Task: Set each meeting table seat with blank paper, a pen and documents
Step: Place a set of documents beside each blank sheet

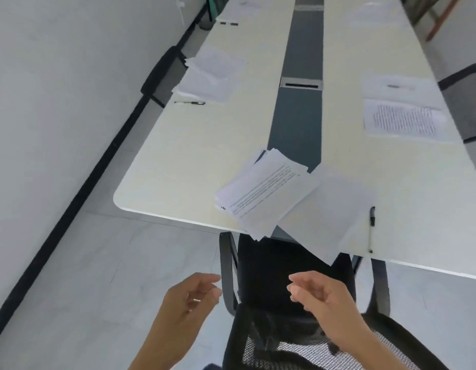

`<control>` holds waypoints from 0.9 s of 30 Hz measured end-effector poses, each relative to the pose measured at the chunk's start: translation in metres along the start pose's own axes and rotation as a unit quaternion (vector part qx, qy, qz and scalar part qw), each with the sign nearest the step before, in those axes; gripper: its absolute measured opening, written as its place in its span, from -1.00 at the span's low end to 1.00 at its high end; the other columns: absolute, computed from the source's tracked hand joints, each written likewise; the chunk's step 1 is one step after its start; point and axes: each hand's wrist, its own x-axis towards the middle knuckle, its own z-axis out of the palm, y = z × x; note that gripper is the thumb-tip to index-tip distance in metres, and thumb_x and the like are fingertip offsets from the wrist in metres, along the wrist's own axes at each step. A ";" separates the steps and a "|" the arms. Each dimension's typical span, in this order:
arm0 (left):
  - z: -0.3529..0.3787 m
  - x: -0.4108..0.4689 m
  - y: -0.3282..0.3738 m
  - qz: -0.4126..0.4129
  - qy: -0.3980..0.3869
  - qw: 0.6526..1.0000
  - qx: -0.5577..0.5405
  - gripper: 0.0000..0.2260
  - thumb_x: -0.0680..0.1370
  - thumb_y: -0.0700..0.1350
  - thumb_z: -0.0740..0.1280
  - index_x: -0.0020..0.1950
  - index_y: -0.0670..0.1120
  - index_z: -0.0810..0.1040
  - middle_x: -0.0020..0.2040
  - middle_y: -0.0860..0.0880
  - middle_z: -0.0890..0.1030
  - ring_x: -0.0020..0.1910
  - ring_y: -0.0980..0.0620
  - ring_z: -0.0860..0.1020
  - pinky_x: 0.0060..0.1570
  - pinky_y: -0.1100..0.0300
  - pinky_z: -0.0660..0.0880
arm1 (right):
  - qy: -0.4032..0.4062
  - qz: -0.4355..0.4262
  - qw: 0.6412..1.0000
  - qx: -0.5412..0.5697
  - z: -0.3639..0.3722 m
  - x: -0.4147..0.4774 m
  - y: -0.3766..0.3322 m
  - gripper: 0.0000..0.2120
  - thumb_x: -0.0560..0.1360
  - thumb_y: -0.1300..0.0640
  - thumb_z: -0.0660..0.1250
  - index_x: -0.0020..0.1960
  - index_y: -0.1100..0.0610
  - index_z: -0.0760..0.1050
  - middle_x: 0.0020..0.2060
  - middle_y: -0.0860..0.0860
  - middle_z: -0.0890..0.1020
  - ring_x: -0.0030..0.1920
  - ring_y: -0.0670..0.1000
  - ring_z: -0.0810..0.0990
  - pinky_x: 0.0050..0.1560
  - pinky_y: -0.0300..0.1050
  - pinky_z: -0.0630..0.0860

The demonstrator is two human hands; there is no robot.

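Observation:
At the near end of the long white table (178, 161) lies a fanned stack of printed documents (266, 190), overhanging the edge. Beside it on the right lies blank paper (335, 206), also past the edge, and a black pen (372, 217). The left side seat has papers (210, 76) and a pen (190, 103). The right side seat has a blank sheet (397, 88) and a printed document (403, 121). My left hand (190, 297) and my right hand (318, 295) hover below the table end, over the chair, fingers loosely curled, holding nothing.
A black mesh chair (271, 303) stands at the table's head, directly under my hands. More chairs sit at the left side (162, 76) and the right side (466, 102). A grey strip with a cable slot (301, 85) runs down the table's middle. A white wall lies to the left.

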 end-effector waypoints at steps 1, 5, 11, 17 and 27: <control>0.000 0.011 0.002 -0.001 -0.006 1.000 0.011 -0.86 0.53 -0.13 0.36 0.01 0.10 0.61 -0.15 0.08 0.70 -0.08 0.00 0.66 0.00 0.12 0.58 | 0.002 0.002 1.000 0.001 -0.003 0.011 -0.002 -0.87 0.50 0.07 0.41 0.02 -0.12 0.61 -0.16 -0.22 0.72 -0.10 -0.19 0.69 0.00 -0.25 0.61; -0.002 0.048 0.015 -0.008 -0.049 0.998 0.033 -0.85 0.54 -0.13 0.35 0.00 0.13 0.61 -0.13 0.10 0.70 -0.09 0.07 0.66 -0.02 0.16 0.57 | 0.016 0.021 1.000 0.016 -0.011 0.046 -0.010 -0.87 0.51 0.04 0.41 0.04 -0.13 0.61 -0.14 -0.25 0.71 -0.10 -0.21 0.69 0.01 -0.28 0.58; 0.002 0.161 0.004 0.002 -0.078 0.990 0.119 -0.88 0.55 -0.12 0.33 0.04 0.07 0.59 -0.04 0.10 0.66 -0.03 0.09 0.61 0.06 0.12 0.56 | 0.084 0.106 0.991 0.014 0.002 0.114 0.006 -0.88 0.55 0.08 0.36 0.07 -0.03 0.59 -0.06 -0.10 0.71 0.00 -0.08 0.68 0.13 -0.08 0.62; 0.035 0.298 -0.023 0.126 -0.110 0.928 0.332 -0.65 0.57 -0.06 0.29 0.36 -0.03 0.44 0.40 -0.06 0.37 0.36 -0.09 0.37 0.29 0.01 0.40 | 0.096 0.130 0.951 -0.263 0.026 0.182 0.037 -0.52 0.61 -0.01 0.21 0.50 0.00 0.24 0.53 -0.03 0.25 0.52 0.05 0.21 0.45 0.01 0.28; 0.039 0.318 -0.065 0.155 -0.108 0.827 0.530 -0.54 0.61 0.08 0.12 0.51 0.04 0.20 0.56 -0.16 0.10 0.52 -0.17 0.11 0.38 -0.05 0.26 | 0.105 0.141 0.906 -0.384 -0.013 0.209 0.058 -0.54 0.61 -0.01 0.21 0.49 -0.02 0.25 0.55 -0.01 0.16 0.55 0.07 0.13 0.45 0.07 0.27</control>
